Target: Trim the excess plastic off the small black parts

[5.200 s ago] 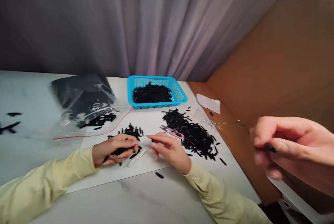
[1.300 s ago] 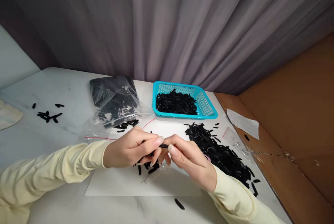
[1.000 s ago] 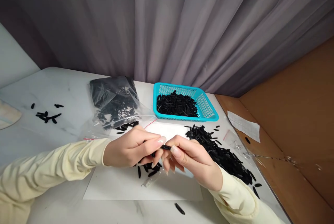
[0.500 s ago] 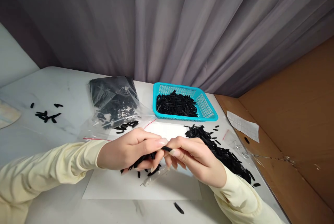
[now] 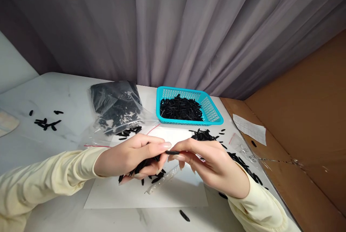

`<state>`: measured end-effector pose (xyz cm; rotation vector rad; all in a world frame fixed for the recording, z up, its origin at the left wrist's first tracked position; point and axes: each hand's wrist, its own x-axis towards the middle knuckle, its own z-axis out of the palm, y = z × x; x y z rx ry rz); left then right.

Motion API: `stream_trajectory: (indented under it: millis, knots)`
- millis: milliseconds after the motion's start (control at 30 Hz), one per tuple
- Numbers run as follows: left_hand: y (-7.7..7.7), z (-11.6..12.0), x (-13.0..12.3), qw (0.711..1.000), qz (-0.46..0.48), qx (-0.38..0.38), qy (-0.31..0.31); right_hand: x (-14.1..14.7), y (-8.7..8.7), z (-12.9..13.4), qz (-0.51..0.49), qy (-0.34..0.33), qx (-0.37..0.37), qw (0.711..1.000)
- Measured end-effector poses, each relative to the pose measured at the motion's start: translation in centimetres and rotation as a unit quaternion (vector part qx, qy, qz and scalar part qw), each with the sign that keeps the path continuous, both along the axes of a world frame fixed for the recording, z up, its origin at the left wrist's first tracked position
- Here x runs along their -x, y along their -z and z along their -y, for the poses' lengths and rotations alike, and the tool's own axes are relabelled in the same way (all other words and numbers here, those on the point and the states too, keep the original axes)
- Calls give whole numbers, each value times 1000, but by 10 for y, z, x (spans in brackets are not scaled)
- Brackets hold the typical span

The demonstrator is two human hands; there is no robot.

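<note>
The left hand [image 5: 129,154] and right hand [image 5: 216,163] pinch one black strip [image 5: 172,152] between fingertips; the left's curled lower fingers cradle a black bunch [image 5: 143,165]. Beneath the fingers, a clear sleeve [image 5: 163,180] lies on white paper [image 5: 178,197]; beyond them sits a blue basket [image 5: 212,111].

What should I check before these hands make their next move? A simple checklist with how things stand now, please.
1. Single black piece gripped: ok, one end is pinched in the right hand, the other by the left thumb.
2. Handful of black pieces secure: ok, it sits in the curled left hand.
3. Blue basket upright: ok, with black pieces inside.
4. Front of the table tidy: not ok, a stray piece lies off the white sheet.
5. Pink object out of the way: cannot tell, mostly hidden behind the right hand.
</note>
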<state>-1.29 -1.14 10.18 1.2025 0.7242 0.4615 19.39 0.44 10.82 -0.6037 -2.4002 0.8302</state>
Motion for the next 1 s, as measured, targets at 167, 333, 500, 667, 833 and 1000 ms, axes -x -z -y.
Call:
stream_trajectory:
  millis: [167, 333, 500, 667, 833, 1000]
  knots:
    - [-1, 1, -1, 1000, -14, 20, -2, 2, -3, 4, 8, 10, -42, 999]
    - [2, 2, 0, 999, 10, 46, -12, 3, -4, 6, 9, 9, -40, 999]
    - [4, 2, 0, 997, 13, 68, -16, 2, -2, 5, 7, 13, -24, 1000]
    - [3, 2, 0, 998, 7, 60, -18, 2, -4, 4, -2, 10, 13, 1000]
    - [-1, 5, -1, 999, -37, 4, -28, 3, -3, 3, -19, 15, 41, 999]
    - [-4, 9, -1, 997, -61, -34, -24, 3, -7, 8, -30, 28, 38, 998]
